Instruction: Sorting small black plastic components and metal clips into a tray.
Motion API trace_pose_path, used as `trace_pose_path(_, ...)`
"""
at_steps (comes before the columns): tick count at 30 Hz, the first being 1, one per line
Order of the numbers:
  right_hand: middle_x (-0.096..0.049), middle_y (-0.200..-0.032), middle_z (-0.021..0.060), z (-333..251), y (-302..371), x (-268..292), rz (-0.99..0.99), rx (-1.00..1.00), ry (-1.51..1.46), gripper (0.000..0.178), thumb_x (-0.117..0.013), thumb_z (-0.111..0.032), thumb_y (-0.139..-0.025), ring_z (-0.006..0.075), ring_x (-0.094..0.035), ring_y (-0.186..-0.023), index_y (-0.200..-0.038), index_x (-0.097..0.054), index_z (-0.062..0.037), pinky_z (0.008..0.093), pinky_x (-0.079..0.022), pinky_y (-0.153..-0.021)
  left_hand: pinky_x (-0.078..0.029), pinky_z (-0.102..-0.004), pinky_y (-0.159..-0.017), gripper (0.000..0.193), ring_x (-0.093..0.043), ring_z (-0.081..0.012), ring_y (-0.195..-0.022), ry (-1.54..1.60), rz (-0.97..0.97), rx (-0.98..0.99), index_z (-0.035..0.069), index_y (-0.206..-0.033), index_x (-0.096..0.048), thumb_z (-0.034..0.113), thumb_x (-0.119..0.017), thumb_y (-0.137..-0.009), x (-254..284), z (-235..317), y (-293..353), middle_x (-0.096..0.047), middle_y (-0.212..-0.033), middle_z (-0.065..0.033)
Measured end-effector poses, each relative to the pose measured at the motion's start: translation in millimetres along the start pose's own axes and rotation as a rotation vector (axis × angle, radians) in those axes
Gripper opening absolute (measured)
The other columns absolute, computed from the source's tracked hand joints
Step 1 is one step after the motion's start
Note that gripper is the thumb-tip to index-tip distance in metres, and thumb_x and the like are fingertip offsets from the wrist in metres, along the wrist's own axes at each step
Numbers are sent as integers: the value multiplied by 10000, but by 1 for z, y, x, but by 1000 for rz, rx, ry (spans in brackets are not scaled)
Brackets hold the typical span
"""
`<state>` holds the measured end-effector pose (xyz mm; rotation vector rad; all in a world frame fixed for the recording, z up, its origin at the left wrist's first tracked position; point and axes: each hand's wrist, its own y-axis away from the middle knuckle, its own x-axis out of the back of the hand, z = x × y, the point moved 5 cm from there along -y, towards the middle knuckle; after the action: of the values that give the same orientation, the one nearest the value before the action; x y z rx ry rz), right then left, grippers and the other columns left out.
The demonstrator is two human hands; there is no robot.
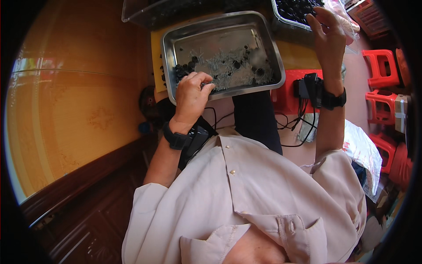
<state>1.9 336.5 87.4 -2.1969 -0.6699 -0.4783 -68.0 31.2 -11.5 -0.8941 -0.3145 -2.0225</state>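
A rectangular metal tray [278,57] lies in front of me, with many thin, clear-grey slivers [224,70] and small black round pieces [182,70] scattered inside. My left hand [193,92] is over the tray's near left corner. Its fingers are curled toward the thumb, and whatever they may hold is too small to make out. At the upper right, my right hand [329,39] reaches to the corner of a second container [276,13] full of small black pieces [296,9]. Its thumb and forefinger are a little apart, with nothing visible between them.
A clear plastic bin [132,11] with dark contents stands beyond the tray. Red stools [380,68] and a cardboard box [400,113] line the right side. Black cables [299,125] hang near my right wrist device [310,90]. A wooden panel [88,101] rises at the left.
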Motion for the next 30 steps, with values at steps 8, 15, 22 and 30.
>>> trace_pose_path(8,-597,-856,108,-31,104,-102,-683,345,166,208,-596,-70,-756,319,-602,-758,-962,-616,-68,381,-500,-677,-460,-361,-674,194,-598,-282,-764,-165,-142,4,30,-881,-628,115,-659,-709,-29,14,-29,-606,-796,-133)
trace_pose_path(15,-595,-893,138,-26,117,-131,-931,306,301,214,-598,-52,-720,329,-609,-850,-931,-623,-81,405,-500,-693,-453,-405,-698,148,-586,-339,-839,-358,-229,21,40,-798,-591,129,-657,-701,-51,5,-42,-603,-818,-151)
trace_pose_path(22,-607,-899,107,-21,116,-113,-856,108,138,199,-641,-163,-723,325,-601,-851,-899,-640,-70,423,-472,-720,-448,-407,-691,141,-583,-331,-828,-219,-175,111,37,-765,-575,125,-657,-691,-37,1,-34,-592,-792,-143)
trace_pose_path(30,-618,-908,93,-23,101,-88,-647,37,144,193,-639,-183,-761,324,-600,-861,-924,-627,-81,421,-479,-715,-461,-371,-676,98,-594,-288,-774,-232,-182,46,37,-747,-591,123,-631,-721,-35,-5,-35,-598,-766,-115)
